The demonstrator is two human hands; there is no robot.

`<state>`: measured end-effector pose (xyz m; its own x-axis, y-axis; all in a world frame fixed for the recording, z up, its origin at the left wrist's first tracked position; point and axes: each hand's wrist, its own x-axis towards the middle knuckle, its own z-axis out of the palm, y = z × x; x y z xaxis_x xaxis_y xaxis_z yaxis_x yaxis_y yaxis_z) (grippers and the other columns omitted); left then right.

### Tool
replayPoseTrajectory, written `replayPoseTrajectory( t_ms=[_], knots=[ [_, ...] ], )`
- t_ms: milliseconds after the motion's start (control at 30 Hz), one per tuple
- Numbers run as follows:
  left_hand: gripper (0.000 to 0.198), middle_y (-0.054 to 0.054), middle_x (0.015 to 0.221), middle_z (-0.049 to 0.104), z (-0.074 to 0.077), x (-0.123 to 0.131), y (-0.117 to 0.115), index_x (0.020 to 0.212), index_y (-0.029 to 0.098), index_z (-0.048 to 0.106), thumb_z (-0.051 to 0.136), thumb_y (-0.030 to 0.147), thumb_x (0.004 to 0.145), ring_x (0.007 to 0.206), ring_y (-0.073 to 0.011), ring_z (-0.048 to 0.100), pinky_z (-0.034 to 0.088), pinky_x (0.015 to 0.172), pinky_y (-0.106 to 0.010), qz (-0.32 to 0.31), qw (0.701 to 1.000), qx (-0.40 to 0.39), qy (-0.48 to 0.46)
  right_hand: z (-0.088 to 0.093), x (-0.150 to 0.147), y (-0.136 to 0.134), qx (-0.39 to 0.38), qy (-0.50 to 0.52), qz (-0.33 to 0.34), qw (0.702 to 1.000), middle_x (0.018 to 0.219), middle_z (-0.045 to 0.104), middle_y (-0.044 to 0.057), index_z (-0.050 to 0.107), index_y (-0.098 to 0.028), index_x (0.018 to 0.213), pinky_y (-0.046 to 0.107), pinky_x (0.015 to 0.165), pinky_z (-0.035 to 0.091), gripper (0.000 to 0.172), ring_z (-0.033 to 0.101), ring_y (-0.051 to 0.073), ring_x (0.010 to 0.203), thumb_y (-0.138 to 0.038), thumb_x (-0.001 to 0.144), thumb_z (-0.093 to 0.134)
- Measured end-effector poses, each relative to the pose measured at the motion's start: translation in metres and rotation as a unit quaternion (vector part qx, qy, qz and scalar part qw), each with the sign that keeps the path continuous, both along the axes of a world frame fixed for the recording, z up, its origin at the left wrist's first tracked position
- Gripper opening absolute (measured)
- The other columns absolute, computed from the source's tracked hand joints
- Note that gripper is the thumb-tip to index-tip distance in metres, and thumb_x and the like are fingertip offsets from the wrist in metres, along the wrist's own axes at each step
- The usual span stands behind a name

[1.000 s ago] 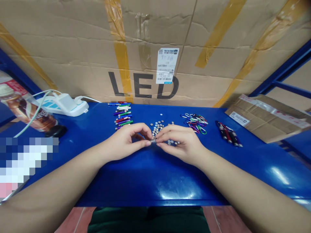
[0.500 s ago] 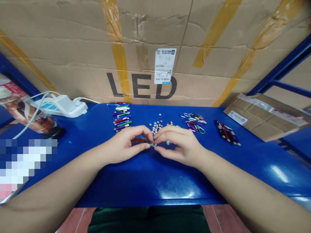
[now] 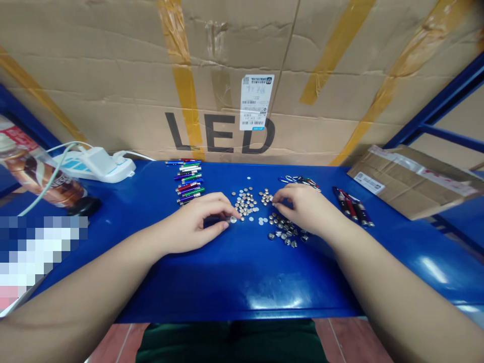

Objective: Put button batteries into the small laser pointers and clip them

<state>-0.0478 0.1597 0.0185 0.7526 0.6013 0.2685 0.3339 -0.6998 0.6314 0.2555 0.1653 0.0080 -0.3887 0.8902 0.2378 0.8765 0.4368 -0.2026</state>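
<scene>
My left hand (image 3: 196,222) rests on the blue table (image 3: 234,272), its fingers curled round a small tube whose silver end (image 3: 233,220) shows at the fingertips. My right hand (image 3: 306,206) is farther right, fingers bent down over a scatter of silver button cells (image 3: 247,199) and small metal caps (image 3: 285,233); whether it holds one is hidden. Coloured tube bodies (image 3: 189,181) lie in a row behind my left hand. Coloured carabiner clips (image 3: 300,180) peek out behind my right hand.
A large cardboard box marked LED (image 3: 227,91) walls off the back. A white power strip (image 3: 94,164) and a drink bottle (image 3: 34,174) stand at the left. Finished dark pen lights (image 3: 353,206) and a flat cardboard packet (image 3: 412,179) lie at the right.
My right hand has let go of the piece that both hands held and moved right and back over the loose parts. My left hand stays put, still holding the tube.
</scene>
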Motion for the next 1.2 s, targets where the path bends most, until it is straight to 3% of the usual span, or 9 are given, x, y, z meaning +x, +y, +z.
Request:
replayPoseTrajectory(
  t_ms=[300, 467, 667, 767, 933, 1200],
  knots=[
    [0.018, -0.006, 0.111, 0.067, -0.006, -0.001, 0.003, 0.114, 0.021, 0.069, 0.065, 0.026, 0.097, 0.093, -0.0176, 0.066, 0.057, 0.086, -0.030, 0.011, 1.000, -0.017, 0.017, -0.004, -0.020, 0.002, -0.033, -0.012, 0.017, 0.999, 0.103, 0.073, 0.010, 0.080, -0.019, 0.099, 0.040, 0.089, 0.054, 0.016, 0.069, 0.027, 0.097, -0.017, 0.093, 0.066],
    [0.016, -0.006, 0.109, 0.068, -0.005, 0.000, 0.003, 0.111, 0.020, 0.068, 0.067, 0.027, 0.096, 0.093, -0.0173, 0.066, 0.056, 0.085, -0.030, 0.012, 1.000, -0.018, 0.020, -0.003, -0.023, 0.001, -0.041, -0.012, 0.048, 0.998, 0.089, 0.074, 0.006, 0.074, -0.019, 0.084, 0.035, 0.083, 0.050, 0.014, 0.067, 0.024, 0.090, -0.008, 0.087, 0.066],
    [0.016, -0.005, 0.108, 0.070, -0.005, 0.001, 0.002, 0.110, 0.020, 0.069, 0.066, 0.026, 0.096, 0.093, -0.0170, 0.068, 0.056, 0.086, -0.030, 0.018, 0.999, -0.020, 0.018, 0.001, -0.027, -0.001, -0.049, 0.025, 0.053, 0.997, 0.080, 0.068, 0.002, 0.066, -0.018, 0.080, 0.027, 0.069, 0.044, 0.018, 0.060, 0.017, 0.071, -0.001, 0.075, 0.067],
    [0.017, -0.005, 0.108, 0.072, -0.006, 0.002, 0.002, 0.112, 0.020, 0.070, 0.067, 0.026, 0.096, 0.093, -0.0171, 0.069, 0.057, 0.086, -0.030, 0.020, 0.999, -0.024, 0.013, 0.004, -0.030, -0.006, -0.032, 0.112, 0.111, 0.987, 0.075, 0.064, -0.001, 0.060, -0.019, 0.077, 0.025, 0.066, 0.044, 0.020, 0.058, 0.014, 0.067, 0.000, 0.075, 0.065],
    [0.020, -0.004, 0.104, 0.074, -0.007, 0.005, 0.001, 0.114, 0.019, 0.071, 0.069, 0.025, 0.095, 0.089, -0.0165, 0.071, 0.057, 0.083, -0.028, 0.012, 0.999, -0.029, 0.005, 0.009, -0.043, -0.022, -0.012, 0.274, 0.231, 0.934, 0.082, 0.069, 0.000, 0.062, -0.020, 0.081, 0.025, 0.072, 0.050, 0.014, 0.064, 0.014, 0.074, -0.009, 0.087, 0.068],
    [0.020, -0.007, 0.103, 0.075, -0.008, 0.007, 0.001, 0.113, 0.018, 0.074, 0.069, 0.027, 0.096, 0.087, -0.0173, 0.072, 0.057, 0.081, -0.028, -0.007, 1.000, -0.021, 0.003, 0.000, -0.054, -0.025, 0.009, 0.271, 0.296, 0.916, 0.083, 0.070, 0.001, 0.060, -0.021, 0.082, 0.029, 0.077, 0.051, 0.016, 0.065, 0.015, 0.080, -0.008, 0.090, 0.068]
  ],
)
